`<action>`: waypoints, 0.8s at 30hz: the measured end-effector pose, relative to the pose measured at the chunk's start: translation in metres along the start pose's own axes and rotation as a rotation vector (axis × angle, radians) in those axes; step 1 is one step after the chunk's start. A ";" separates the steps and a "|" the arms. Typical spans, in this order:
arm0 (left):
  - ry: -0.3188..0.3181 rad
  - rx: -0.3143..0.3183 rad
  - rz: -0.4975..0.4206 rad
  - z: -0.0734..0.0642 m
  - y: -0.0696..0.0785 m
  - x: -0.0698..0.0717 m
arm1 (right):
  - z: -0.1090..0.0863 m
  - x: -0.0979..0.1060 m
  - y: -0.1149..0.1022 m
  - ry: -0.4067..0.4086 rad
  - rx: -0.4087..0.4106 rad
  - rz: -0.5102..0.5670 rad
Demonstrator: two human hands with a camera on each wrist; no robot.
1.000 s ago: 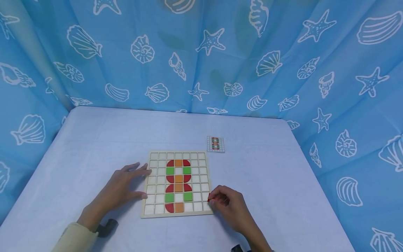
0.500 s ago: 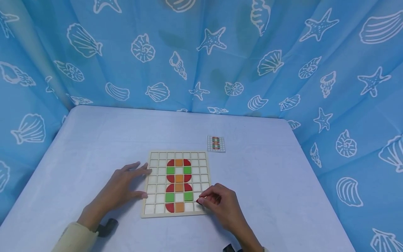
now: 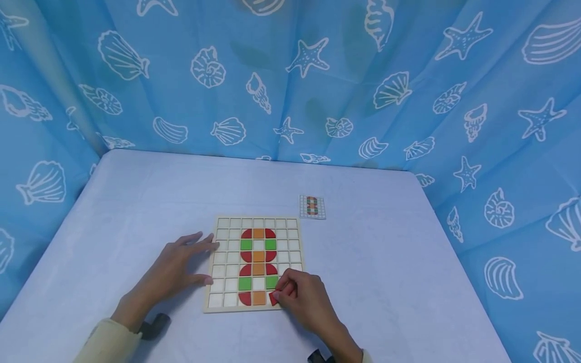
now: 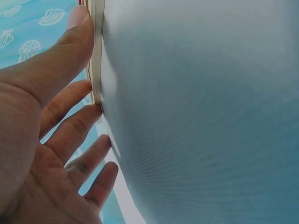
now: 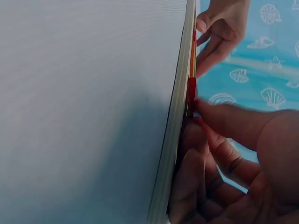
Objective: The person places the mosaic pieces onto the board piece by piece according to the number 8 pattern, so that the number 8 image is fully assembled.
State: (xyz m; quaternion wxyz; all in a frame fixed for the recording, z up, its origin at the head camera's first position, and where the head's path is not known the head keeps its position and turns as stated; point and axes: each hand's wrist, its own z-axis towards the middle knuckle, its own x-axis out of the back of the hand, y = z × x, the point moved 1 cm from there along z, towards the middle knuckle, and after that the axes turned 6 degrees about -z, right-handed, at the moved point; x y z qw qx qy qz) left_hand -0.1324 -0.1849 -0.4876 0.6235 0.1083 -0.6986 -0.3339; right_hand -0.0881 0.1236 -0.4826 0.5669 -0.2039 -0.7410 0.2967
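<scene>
- The right hand [image 3: 304, 300] is pinching a small red piece [image 3: 273, 298] between thumb and fingertips, over the bottom row of the wooden grid board [image 3: 218, 272], just right of an orange square there.
- The left hand [image 3: 174, 269] is lying flat with fingers spread, its fingertips touching the board's left edge.
- The board is sitting near the table's [image 3: 386, 262] front edge, showing a red, orange and green figure among white squares.
- A small pattern card [image 3: 312, 206] is lying beyond the board's far right corner.

Left hand [image 3: 174, 267] flat, fingers spread; right hand [image 3: 303, 298] pinching.
</scene>
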 end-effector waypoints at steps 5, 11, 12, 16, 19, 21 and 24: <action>-0.005 0.003 0.000 0.000 0.001 0.001 | 0.001 -0.003 -0.006 0.021 -0.008 -0.081; -0.012 0.009 -0.001 -0.001 0.000 0.002 | 0.003 -0.004 -0.008 0.017 0.042 -0.133; -0.011 0.009 0.001 -0.002 0.000 0.003 | 0.004 -0.004 -0.007 0.016 0.055 -0.140; -0.009 0.007 -0.002 -0.002 -0.001 0.002 | 0.005 -0.002 -0.004 -0.002 0.067 -0.125; -0.016 0.002 -0.018 -0.001 -0.001 0.000 | 0.005 0.004 0.000 0.014 0.037 -0.084; -0.015 0.001 -0.025 0.000 0.000 -0.001 | 0.005 0.011 0.003 0.067 0.012 -0.073; 0.012 0.002 -0.006 0.001 0.004 -0.002 | 0.007 0.024 0.009 0.205 0.009 -0.160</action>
